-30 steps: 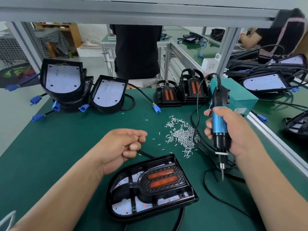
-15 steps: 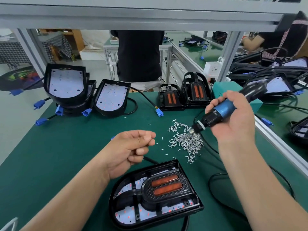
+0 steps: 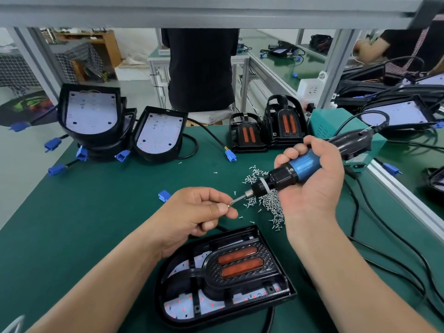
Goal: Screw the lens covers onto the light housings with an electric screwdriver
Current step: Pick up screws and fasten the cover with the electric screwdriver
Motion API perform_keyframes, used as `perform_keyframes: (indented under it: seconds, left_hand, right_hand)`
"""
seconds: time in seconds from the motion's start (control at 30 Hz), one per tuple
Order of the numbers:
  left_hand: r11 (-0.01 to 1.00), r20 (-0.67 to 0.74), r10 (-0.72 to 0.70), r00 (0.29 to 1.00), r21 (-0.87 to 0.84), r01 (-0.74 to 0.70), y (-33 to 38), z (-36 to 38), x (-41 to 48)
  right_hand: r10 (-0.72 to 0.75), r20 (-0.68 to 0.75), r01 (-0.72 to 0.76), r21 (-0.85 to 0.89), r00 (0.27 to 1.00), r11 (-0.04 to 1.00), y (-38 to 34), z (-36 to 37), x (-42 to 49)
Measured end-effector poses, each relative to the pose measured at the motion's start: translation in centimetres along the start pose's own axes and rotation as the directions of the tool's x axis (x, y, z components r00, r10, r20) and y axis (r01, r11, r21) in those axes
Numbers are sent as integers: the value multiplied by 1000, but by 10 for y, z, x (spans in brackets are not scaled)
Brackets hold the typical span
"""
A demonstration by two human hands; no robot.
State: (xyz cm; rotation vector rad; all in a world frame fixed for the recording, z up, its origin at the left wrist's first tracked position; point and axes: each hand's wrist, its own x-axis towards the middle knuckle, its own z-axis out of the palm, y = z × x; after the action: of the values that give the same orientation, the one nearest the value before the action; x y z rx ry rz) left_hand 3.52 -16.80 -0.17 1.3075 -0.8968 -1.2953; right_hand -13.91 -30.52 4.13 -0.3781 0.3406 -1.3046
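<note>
Head view: right hand [image 3: 312, 188] grips the screwdriver [image 3: 304, 164], swung from upright to slanting, its bit meeting a screw [image 3: 228, 205] the left hand [image 3: 192, 212] pinches. Loading looks underway. The housing [image 3: 283, 293], cover [image 3: 237, 260] seated, lies on the mat [image 3: 72, 224] just below.

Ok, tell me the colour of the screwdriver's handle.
Blue on the screwdriver, black at both ends; head view.

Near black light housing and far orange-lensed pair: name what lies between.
Head view: a heap of silver screws on the green mat, the blue-and-black electric screwdriver held above.
</note>
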Motion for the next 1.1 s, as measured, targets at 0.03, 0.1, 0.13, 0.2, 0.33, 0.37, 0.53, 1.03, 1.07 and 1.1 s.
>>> perform_keyframes:
  seconds: [0.03,0.1,0.13,0.2,0.33,0.37,0.53,1.03,1.07,1.1]
  left_hand:
    - [1000,-3,-2,1000,4,2,0,0,0]
    - [1000,-4,-3,1000,8,3,1,1,0]
    - [1000,-2,-3,1000,8,3,1,1,0]
    - [1000,1,-4,1000,15,4,1,1,0]
    - [1000,-1,-5,1000,25,5,2,1,-1]
    - [1000,-2,-6,1000,24,6,2,1,-1]
    - [998,-32,1,1000,58,1,2,1,-1]
    - [985,-85,43,995,171,-28,2,2,-2]
    - [989,-80,43,996,147,-31,3,3,-2]
    - [992,-72,42,996,125,-33,4,2,-3]
  right_hand:
    - [1,7,-1,-11,1000,1000,0,0,0]
    - [5,16,-5,-19,1000,1000,1,-1,0]
    - [8,17,-8,-20,1000,1000,1,-1,0]
    - [10,20,-9,-26,1000,1000,1,-1,0]
    - [11,16,-10,-37,1000,999,2,-3,0]
    - [9,17,-9,-39,1000,999,2,-3,0]
    - [-19,7,19,-82,1000,996,6,-4,-1]
    - [-24,-102,8,-150,995,989,13,-15,0]
    - [-16,-111,1,-137,994,991,12,-16,1]
    - [-11,-118,-4,-125,993,992,11,-16,1]
